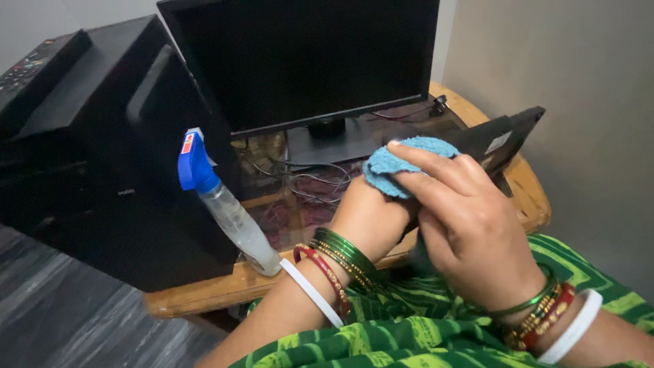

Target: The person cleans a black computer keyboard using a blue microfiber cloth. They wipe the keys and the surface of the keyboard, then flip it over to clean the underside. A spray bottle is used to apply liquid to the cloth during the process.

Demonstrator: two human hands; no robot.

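Note:
My right hand [470,225] presses a blue fluffy cloth [402,160] against a black keyboard [504,140] that is tilted up over my lap. My left hand [368,218] grips the keyboard's near end from below; its fingers are hidden behind the cloth and the right hand. Both wrists carry green, red and white bangles. The far end of the keyboard rests near the right edge of the wooden table [528,197].
A spray bottle [231,215] with a blue nozzle leans at the table's front edge. A black monitor [306,61] stands at the back with loose cables under it. A black computer tower [136,157] fills the left, with a printer [34,68] beyond it. A grey wall is on the right.

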